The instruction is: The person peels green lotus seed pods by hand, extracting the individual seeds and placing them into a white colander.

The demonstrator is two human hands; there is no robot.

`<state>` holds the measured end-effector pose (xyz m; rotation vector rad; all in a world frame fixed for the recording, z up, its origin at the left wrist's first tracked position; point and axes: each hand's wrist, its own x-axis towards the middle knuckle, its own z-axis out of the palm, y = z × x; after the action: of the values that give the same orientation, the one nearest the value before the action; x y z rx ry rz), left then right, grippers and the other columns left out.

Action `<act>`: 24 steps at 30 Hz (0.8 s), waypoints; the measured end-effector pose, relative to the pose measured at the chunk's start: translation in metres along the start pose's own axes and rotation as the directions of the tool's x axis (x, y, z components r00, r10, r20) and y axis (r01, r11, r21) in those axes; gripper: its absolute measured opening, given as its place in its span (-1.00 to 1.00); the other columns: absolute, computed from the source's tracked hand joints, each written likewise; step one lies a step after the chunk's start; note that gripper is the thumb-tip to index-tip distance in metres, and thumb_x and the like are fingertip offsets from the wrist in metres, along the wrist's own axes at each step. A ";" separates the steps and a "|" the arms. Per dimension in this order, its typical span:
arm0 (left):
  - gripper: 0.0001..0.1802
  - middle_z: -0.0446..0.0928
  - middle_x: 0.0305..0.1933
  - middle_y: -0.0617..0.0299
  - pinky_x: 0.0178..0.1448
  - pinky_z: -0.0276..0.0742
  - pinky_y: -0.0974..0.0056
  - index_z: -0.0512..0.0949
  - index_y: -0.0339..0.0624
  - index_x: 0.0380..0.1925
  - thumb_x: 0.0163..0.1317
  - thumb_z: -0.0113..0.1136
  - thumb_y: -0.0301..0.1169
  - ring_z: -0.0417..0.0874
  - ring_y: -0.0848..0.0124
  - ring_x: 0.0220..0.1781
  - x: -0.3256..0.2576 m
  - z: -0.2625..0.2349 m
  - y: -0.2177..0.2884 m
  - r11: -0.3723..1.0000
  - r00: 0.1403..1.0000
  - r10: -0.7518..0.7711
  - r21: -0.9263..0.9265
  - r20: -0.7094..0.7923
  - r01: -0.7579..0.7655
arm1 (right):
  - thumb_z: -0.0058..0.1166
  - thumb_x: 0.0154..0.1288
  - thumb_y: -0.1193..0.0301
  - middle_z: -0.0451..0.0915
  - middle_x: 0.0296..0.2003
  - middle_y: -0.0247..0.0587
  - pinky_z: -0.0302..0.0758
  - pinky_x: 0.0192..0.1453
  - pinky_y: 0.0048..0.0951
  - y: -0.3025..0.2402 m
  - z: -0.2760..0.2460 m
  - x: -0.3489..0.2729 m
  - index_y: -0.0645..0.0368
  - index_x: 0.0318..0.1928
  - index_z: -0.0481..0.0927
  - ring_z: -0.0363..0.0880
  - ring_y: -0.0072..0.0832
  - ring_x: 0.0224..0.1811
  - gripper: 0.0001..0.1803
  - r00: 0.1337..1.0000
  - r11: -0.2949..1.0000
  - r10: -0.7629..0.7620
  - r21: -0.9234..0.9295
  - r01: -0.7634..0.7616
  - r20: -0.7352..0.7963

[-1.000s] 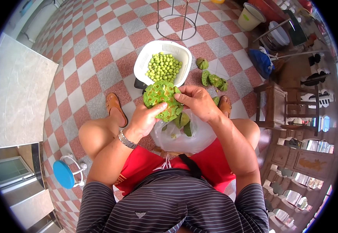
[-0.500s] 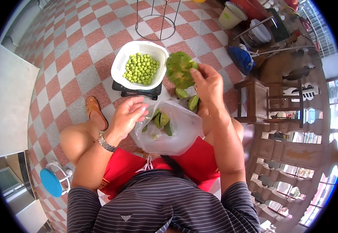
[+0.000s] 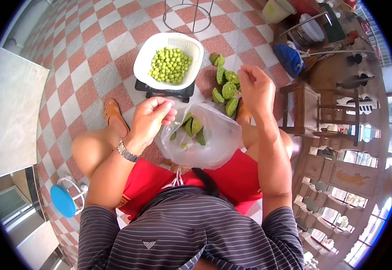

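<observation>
My left hand (image 3: 152,118), with a metal watch at the wrist, hovers at the left rim of a clear plastic bag (image 3: 223,144). Its fingers are curled in and the thumb presses against them; whatever they may hold is hidden. Pieces of green lotus pod (image 3: 193,127) lie in the bag. My right hand (image 3: 257,88) is above several green lotus seed pods (image 3: 228,90) on the floor, fingers bent and closed, contents not visible. Beyond my left hand, a white basket (image 3: 140,67) of green lotus seeds (image 3: 171,65) rests on a black scale (image 3: 164,90).
A metal ring stand (image 3: 200,30) stands on the checkered tile floor (image 3: 88,67) ahead. At right are a wooden chair (image 3: 306,108), a blue bag (image 3: 288,60) and a pale bucket (image 3: 277,11). A blue-topped stool (image 3: 63,200) stands at left.
The large green lotus pod has left my right hand, and the pods on the floor are now uncovered. My left hand's fingers have curled in. The view has shifted slightly.
</observation>
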<state>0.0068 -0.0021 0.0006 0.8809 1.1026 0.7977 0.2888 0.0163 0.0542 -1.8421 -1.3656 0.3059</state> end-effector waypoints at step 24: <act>-0.70 0.68 -0.10 0.07 -0.07 0.63 0.21 0.59 -0.22 0.02 0.28 0.25 -0.45 0.73 0.28 -0.13 -0.029 0.025 -0.004 0.697 0.898 0.158 0.598 0.411 -0.396 | 0.15 0.13 0.42 0.74 -0.27 0.05 0.60 -0.05 -0.06 0.160 0.182 -0.172 0.26 -0.29 0.74 0.72 0.00 -0.13 -0.80 0.162 0.928 -0.035 -0.028 0.373 0.986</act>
<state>0.0236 -0.0346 0.0137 1.7768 0.9613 0.4485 0.2213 -0.0679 -0.2226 -1.5358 -2.6431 1.4505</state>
